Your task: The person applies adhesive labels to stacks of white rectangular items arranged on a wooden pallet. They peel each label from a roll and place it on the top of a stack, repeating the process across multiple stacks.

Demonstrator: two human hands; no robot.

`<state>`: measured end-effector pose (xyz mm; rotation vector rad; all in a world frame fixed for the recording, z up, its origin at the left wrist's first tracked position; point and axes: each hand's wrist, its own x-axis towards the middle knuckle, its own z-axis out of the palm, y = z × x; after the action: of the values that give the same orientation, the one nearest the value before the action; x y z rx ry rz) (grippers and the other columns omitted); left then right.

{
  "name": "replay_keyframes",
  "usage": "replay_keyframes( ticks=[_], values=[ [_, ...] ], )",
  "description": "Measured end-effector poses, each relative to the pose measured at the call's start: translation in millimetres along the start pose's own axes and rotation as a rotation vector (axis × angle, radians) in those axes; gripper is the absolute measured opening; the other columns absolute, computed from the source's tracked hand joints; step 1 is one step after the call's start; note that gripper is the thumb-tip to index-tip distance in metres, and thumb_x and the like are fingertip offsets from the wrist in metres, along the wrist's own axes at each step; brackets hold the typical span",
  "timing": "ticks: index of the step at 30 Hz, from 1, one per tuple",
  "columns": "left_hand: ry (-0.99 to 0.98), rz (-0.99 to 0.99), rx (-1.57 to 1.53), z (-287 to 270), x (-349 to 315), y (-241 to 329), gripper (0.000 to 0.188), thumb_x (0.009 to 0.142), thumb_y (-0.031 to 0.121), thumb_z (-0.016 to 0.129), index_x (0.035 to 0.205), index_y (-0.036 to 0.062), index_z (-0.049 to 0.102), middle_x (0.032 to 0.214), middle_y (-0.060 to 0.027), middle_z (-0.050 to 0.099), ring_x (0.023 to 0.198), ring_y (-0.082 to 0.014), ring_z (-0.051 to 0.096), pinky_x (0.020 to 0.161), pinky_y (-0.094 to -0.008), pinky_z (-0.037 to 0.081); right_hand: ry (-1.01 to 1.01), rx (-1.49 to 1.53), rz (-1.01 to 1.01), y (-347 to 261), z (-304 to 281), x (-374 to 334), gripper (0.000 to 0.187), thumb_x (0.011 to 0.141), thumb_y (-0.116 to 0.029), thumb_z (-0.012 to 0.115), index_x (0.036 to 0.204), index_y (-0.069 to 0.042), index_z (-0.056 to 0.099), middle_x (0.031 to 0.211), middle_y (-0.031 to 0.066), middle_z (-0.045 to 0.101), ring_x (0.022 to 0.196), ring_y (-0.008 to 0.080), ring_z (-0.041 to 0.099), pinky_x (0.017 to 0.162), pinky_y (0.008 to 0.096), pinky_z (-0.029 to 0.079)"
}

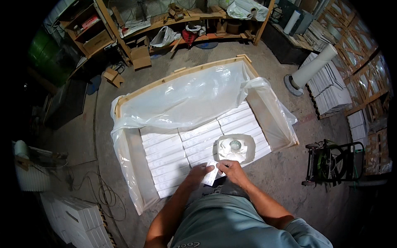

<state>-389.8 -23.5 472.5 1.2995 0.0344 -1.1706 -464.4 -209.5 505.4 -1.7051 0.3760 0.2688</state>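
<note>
My left hand (199,172) and my right hand (230,169) meet low in the middle, close to my body. Between them they pinch a white printed label sheet (210,175), the thumbs on its upper face. Just beyond the right hand, an open pale box (249,149) with white paper in it and a roll of tape (235,145) on top rests on rows of flat white cartons (198,139). These cartons lie side by side inside a large wooden crate (175,74) lined with clear plastic film (182,99).
A wooden workbench (194,16) with clutter stands at the back. To the right are a tall white roll (315,64), stacked white cartons (333,95) and a black wheeled cart (331,163). A loose hose (105,192) and more stacked cartons (76,219) are at the left.
</note>
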Motion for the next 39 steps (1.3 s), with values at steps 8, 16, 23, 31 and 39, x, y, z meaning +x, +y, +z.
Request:
replay_keyframes(
  ticks=[8, 16, 23, 31, 39],
  values=[
    [-0.035, -0.008, -0.118, -2, -2, -1, 0.049, 0.085, 0.031, 0.069, 0.117, -0.0042, 0.059, 0.094, -0.0075, 0.067, 0.072, -0.0121, 0.061, 0.063, -0.0275, 0.050, -0.096, 0.584, 0.183, 5, -9, 0, 0.024, 0.091, -0.020, 0.062, 0.095, 0.002, 0.069, 0.076, 0.0068, 0.065, 0.064, 0.0099, 0.051, 0.058, 0.0236, 0.039],
    [-0.023, -0.038, -0.040, -4, -4, 1, 0.047, 0.086, 0.030, 0.069, 0.116, -0.0048, 0.060, 0.095, -0.0084, 0.066, 0.074, -0.0130, 0.061, 0.065, -0.0282, 0.050, -0.105, 0.541, 0.241, 5, -7, 5, 0.020, 0.085, -0.016, 0.070, 0.094, 0.003, 0.070, 0.075, 0.0067, 0.065, 0.063, 0.0102, 0.054, 0.057, 0.0229, 0.041],
    [0.019, 0.001, 0.006, -1, -8, 7, 0.043, 0.087, 0.030, 0.067, 0.112, -0.0048, 0.063, 0.090, -0.0080, 0.067, 0.075, -0.0119, 0.060, 0.066, -0.0282, 0.048, -0.124, 0.389, 0.205, 5, -8, 10, 0.021, 0.085, -0.017, 0.071, 0.094, 0.002, 0.072, 0.074, 0.0058, 0.067, 0.063, 0.0088, 0.056, 0.055, 0.0217, 0.039],
    [0.030, 0.021, 0.117, -6, -5, 6, 0.048, 0.086, 0.034, 0.066, 0.114, -0.0048, 0.062, 0.088, -0.0082, 0.066, 0.074, -0.0127, 0.060, 0.066, -0.0280, 0.048, -0.206, 0.392, 0.202, 11, -15, 18, 0.025, 0.086, -0.021, 0.070, 0.095, 0.002, 0.072, 0.073, 0.0063, 0.067, 0.059, 0.0083, 0.050, 0.053, 0.0223, 0.037],
    [0.026, 0.050, 0.154, -10, 2, 2, 0.044, 0.087, 0.030, 0.065, 0.113, -0.0056, 0.062, 0.089, -0.0081, 0.066, 0.073, -0.0129, 0.060, 0.065, -0.0284, 0.048, -0.180, 0.339, 0.214, 12, -11, 21, 0.020, 0.087, -0.018, 0.068, 0.092, 0.002, 0.071, 0.076, 0.0054, 0.068, 0.067, 0.0099, 0.058, 0.057, 0.0230, 0.043]
  ],
)
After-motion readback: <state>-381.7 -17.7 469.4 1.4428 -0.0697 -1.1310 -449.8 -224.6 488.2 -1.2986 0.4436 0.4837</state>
